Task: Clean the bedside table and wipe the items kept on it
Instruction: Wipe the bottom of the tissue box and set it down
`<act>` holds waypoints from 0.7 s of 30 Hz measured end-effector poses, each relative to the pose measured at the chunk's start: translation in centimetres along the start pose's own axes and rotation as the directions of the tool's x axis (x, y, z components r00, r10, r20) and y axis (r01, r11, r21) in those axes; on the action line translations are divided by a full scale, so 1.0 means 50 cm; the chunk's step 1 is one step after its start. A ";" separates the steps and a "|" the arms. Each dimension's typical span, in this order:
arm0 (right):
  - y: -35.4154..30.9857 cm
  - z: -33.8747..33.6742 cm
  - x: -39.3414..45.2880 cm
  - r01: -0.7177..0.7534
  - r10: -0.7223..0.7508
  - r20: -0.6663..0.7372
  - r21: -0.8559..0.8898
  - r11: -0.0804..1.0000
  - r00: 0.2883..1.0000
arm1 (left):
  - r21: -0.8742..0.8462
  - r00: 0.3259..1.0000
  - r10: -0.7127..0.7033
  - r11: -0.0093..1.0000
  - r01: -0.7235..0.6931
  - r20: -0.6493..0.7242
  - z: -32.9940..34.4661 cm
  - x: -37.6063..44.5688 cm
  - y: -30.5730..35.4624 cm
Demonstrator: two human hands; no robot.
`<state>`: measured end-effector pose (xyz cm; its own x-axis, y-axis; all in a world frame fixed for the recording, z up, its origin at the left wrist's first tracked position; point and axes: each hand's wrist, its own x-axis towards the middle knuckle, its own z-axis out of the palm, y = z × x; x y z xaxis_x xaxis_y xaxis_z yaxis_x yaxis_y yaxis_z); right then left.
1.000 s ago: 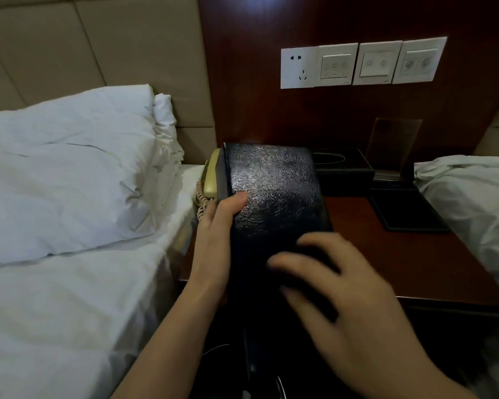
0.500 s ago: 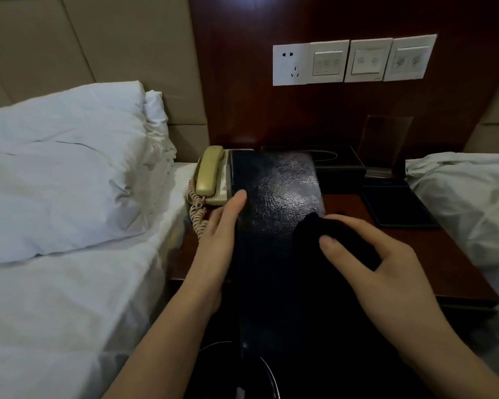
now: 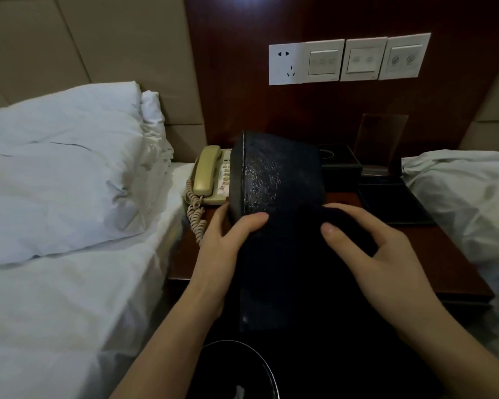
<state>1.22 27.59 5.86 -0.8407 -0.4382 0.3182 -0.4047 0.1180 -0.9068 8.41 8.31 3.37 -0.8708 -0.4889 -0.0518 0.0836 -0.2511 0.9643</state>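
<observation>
Two bare forearms are seen, left hand (image 3: 228, 249) and right hand (image 3: 386, 254); short fingernails are shown, unpolished.

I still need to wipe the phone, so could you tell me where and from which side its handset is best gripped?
Take the handset by its slim middle bar, coming from above and the bed side. It lies lengthwise in the cradle of the phone; the black folder held by the left hand blocks the other side, and the coiled cord hangs at the near end.
</observation>
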 end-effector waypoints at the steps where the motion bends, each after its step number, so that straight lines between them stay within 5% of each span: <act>1: 0.006 -0.003 0.004 0.069 -0.072 -0.023 -0.093 0.993 0.997 | -0.019 1.000 0.022 1.000 -0.022 0.010 -0.003 0.002 0.000; 4: 0.006 -0.012 0.012 0.248 -0.271 -0.008 -0.382 0.890 0.962 | -0.064 0.998 0.062 0.996 -0.062 -0.008 -0.004 -0.003 0.006; 11: 0.007 0.007 -0.061 0.508 -0.406 0.308 -0.439 0.741 0.860 | -0.186 0.992 0.009 0.982 -0.033 -0.128 -0.037 0.011 0.023; 18: 0.002 0.006 -0.013 0.304 -0.347 -0.004 -0.472 0.828 0.938 | -0.137 0.998 0.022 0.990 -0.030 -0.060 -0.009 0.001 0.017; 21: -0.005 0.045 -0.057 0.357 -0.392 0.051 -0.532 0.768 0.919 | -0.163 0.999 0.009 0.986 -0.016 -0.049 0.004 0.005 0.015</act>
<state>4.54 26.82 4.56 -0.5952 -0.4946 0.6334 -0.8024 0.4082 -0.4353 8.12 8.18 4.12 -0.8455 -0.5310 -0.0562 0.1758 -0.3761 0.9097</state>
